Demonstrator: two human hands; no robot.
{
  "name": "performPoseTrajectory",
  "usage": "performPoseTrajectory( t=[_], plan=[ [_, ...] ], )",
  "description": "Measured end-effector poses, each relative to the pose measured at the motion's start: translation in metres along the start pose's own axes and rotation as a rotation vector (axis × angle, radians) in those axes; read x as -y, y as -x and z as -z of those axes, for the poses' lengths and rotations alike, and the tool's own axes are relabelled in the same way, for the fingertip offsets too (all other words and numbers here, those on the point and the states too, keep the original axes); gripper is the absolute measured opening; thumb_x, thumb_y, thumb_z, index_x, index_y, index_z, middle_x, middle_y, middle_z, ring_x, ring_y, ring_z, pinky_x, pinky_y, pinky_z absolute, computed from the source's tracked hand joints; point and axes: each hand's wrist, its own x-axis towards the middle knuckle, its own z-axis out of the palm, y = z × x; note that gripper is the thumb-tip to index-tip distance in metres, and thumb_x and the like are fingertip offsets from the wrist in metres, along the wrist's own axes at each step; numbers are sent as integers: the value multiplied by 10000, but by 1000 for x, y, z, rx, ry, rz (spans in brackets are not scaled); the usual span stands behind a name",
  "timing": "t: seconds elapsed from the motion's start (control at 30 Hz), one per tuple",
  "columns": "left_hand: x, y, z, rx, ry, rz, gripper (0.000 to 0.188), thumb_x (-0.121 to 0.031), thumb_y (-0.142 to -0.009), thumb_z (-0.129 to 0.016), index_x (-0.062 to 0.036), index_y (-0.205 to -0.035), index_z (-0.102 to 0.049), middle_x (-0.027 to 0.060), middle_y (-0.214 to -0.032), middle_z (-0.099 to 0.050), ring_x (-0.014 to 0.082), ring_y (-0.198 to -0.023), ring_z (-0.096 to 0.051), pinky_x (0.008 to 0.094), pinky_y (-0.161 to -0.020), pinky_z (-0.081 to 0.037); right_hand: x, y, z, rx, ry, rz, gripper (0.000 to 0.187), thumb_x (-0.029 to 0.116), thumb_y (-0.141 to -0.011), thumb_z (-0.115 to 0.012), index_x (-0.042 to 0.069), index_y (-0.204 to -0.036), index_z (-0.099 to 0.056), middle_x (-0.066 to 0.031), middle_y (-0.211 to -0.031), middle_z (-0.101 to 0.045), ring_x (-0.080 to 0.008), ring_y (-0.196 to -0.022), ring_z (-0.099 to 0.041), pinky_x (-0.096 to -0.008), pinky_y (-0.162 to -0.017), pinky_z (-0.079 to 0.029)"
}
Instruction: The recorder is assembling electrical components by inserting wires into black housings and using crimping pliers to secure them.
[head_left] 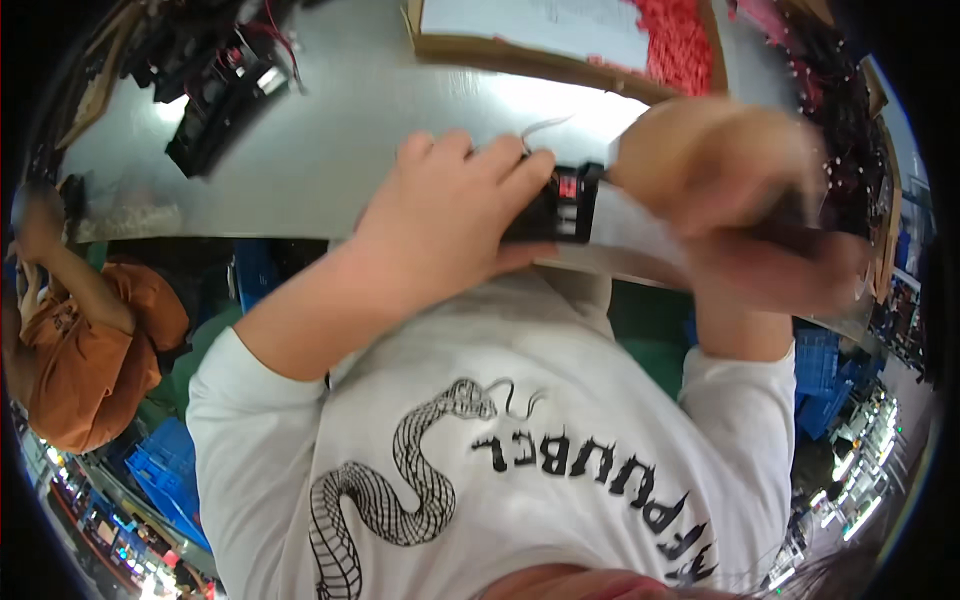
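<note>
Near the table's front edge, my left hand is wrapped over a black plastic housing. A small red part shows in the housing, with pale pieces beside it. One thin light wire sticks up behind my left fingers, which hide the left part of the housing. To the right, my right hand is raised and smeared by motion. Something dark shows between its blurred fingers, but I cannot make out what it is or whether it is gripped.
Several black housings with red wires lie at the far left of the metal table. A cardboard tray holds many small red pieces. Dark parts pile up at the far right. A person in orange sits at left, by blue crates.
</note>
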Motion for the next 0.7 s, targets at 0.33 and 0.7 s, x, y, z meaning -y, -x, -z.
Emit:
performPoseTrajectory(
  t=[0.33,0.7],
  plan=[
    [-12,2,1,8,-34,5,681,-515,-769,-790,-134,-1295,-589,18,-1064,-595,244,-863,-594,405,-766,-425,5,29,0,-23,26,216,770,792,-874,-508,169,-1320,-592,-36,-962,-521,-165,-801,-411,-315,-747,-347],
    [-7,1,-5,-28,-107,35,702,-573,-752,-787,-137,-1274,-611,4,-1031,-591,213,-823,-579,384,-732,-405,-46,55,-16,-437,-206,307,789,735,-884,-525,142,-1404,-542,-87,-1128,-531,-208,-976,-428,-385,-874,-355]
  ],
)
